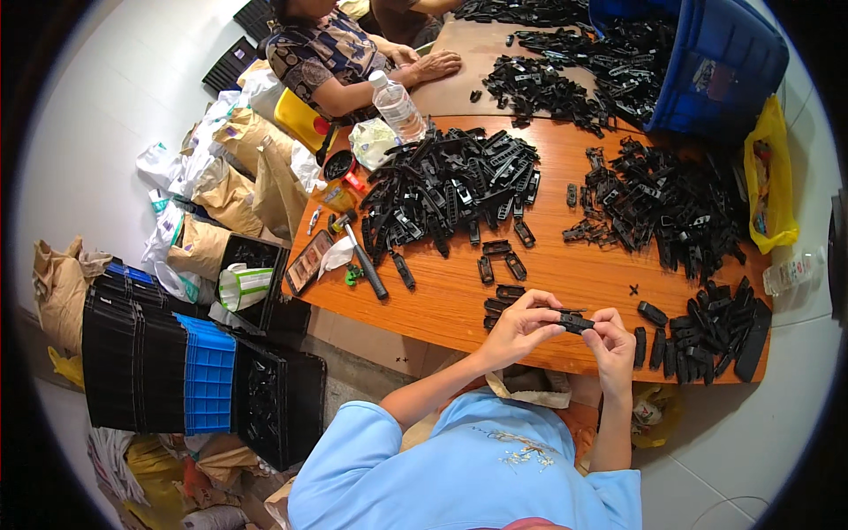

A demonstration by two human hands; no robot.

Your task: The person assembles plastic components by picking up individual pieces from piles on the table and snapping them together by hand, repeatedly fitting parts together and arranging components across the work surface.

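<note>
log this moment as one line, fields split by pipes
left hand: pinching black part | right hand: holding its other end | on table: hammer, phone, heap of black parts

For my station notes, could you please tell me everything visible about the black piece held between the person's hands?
The black piece is narrow and elongated, looks like plastic, and has an uneven surface; finer details are too small to tell. It runs roughly left to right in the picture, its right end slightly lower. The left hand holds its left end and the right hand its right end, by the near edge of the wooden table.
</note>
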